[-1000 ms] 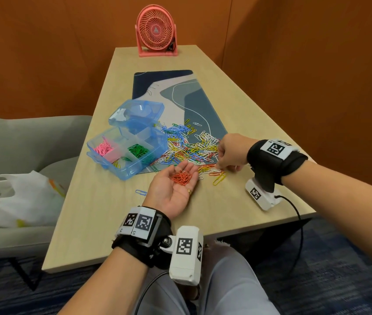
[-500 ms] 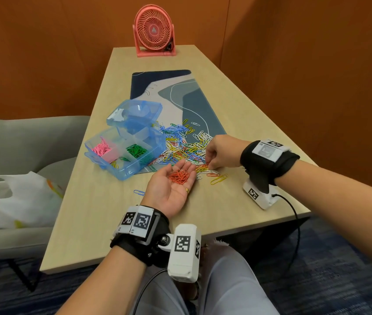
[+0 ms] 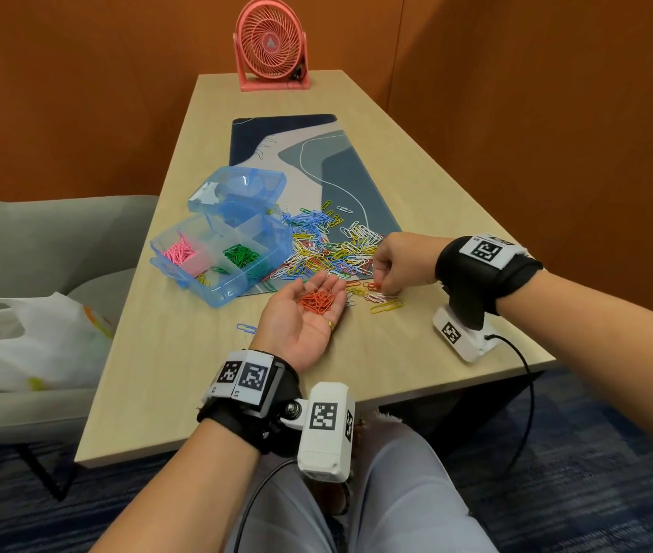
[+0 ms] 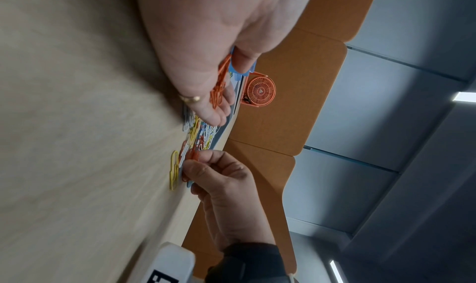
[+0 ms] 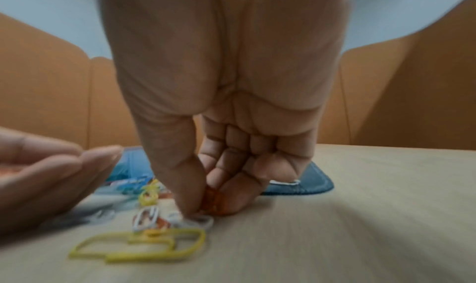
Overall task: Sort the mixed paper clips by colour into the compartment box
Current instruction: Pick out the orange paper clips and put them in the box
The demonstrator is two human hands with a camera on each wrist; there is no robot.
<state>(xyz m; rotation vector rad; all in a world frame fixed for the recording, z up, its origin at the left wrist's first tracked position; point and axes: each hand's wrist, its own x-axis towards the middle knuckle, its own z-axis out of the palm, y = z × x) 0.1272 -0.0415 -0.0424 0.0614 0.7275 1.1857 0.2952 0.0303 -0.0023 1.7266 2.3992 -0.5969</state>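
Observation:
My left hand lies palm up and open on the table, with a small heap of orange paper clips on its palm and fingers. To its right, my right hand pinches a few orange clips between thumb and fingers at the near edge of the mixed clip pile. The blue compartment box stands left of the pile with its lid raised. It holds pink clips and green clips in separate compartments. The left wrist view shows the heaped clips and the right hand.
A large yellow clip lies just in front of my right hand. A stray blue clip sits left of my left wrist. A desk mat underlies the pile. A pink fan stands at the far end, and a white bag lies on the chair.
My right hand shifted left along the pile's near edge and now pinches orange clips there. The left hand stayed palm up with its heap.

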